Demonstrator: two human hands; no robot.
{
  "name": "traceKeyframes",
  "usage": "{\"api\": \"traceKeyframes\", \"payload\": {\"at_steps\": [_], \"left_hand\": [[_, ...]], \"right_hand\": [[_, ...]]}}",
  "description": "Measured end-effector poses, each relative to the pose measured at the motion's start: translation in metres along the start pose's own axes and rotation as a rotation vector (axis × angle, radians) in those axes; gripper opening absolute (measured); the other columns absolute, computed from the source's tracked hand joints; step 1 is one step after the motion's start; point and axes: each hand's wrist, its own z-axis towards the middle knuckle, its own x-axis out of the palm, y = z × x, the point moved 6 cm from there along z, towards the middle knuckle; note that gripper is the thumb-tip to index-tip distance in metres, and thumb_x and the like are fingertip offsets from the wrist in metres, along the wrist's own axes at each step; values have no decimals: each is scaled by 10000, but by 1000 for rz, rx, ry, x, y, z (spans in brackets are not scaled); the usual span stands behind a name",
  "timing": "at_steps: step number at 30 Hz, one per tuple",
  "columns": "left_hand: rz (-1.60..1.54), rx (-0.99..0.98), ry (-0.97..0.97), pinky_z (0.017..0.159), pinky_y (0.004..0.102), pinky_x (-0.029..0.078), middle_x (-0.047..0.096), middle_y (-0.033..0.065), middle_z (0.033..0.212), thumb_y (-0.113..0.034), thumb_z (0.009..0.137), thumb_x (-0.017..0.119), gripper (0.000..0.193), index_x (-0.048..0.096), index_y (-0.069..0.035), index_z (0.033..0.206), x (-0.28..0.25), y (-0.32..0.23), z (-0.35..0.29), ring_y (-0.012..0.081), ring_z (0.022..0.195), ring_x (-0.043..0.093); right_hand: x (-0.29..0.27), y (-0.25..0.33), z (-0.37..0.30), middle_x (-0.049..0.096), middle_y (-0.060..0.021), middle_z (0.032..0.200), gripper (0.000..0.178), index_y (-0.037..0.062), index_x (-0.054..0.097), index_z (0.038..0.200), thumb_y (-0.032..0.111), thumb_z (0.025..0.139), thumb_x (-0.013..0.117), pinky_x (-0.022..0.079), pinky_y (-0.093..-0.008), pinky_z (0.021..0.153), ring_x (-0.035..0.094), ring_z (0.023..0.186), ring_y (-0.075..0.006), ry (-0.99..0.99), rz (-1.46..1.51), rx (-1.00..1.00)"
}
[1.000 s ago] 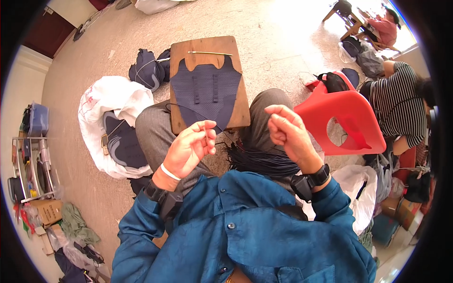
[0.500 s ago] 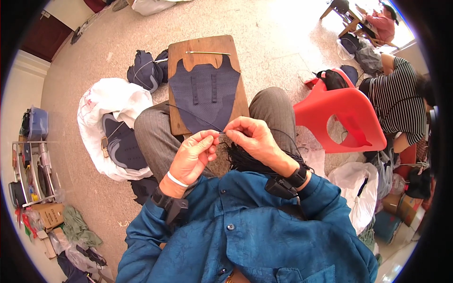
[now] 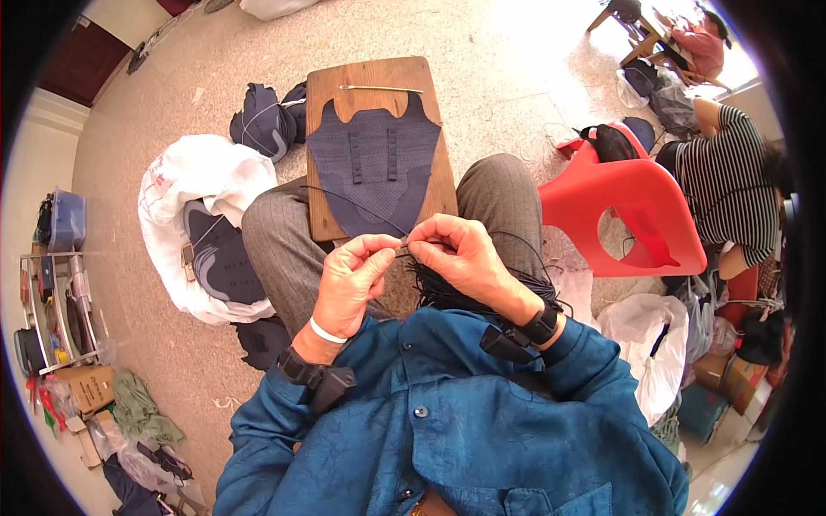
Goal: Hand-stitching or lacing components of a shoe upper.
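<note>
Quite thin and dark, the cord [image 3: 358, 206].

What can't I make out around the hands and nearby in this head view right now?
All in the head view:
Dark cord, where it is pinched: too small, and covered by the fingertips of the left hand and right hand.
Cord bundle: partly hidden behind the right hand.
Person in the striped top: partly hidden behind the red chair.
Seated person, upper right: too small to read the hand work.
</note>
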Motion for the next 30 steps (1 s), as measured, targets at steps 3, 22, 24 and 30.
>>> {"api": "traceKeyframes", "payload": {"at_steps": [3,22,24,30], "left_hand": [[47,33,-3,458,184,304,546,-62,729,-58,989,645,150,687,-22,1128,2,-1,-1,12,535,399],[280,132,-49,516,194,322,559,-76,825,-102,975,689,109,754,-27,1022,1,-3,-3,-6,620,427],[302,168,-67,549,194,349,563,-69,832,-88,963,700,105,758,-21,1020,0,-5,-3,2,647,450],[311,192,-59,615,202,372,575,-60,852,-73,949,712,98,763,-27,1019,3,-7,-3,11,711,468]], "right_hand": [[-1,0,-1,661,-2,822,130,-31,688,979,92,936,688,488,-218,655,563,762,-30,11,-48,28],[6,19,-7,563,-40,786,65,5,664,938,4,879,692,429,-255,552,526,640,-91,-21,-305,-312],[8,18,-6,569,-27,785,86,5,656,969,6,887,685,426,-245,560,510,647,-71,-13,-270,-294],[1,-1,-14,601,-86,780,87,-6,600,989,5,913,640,477,-288,617,570,690,-126,-27,-177,-130]]}}
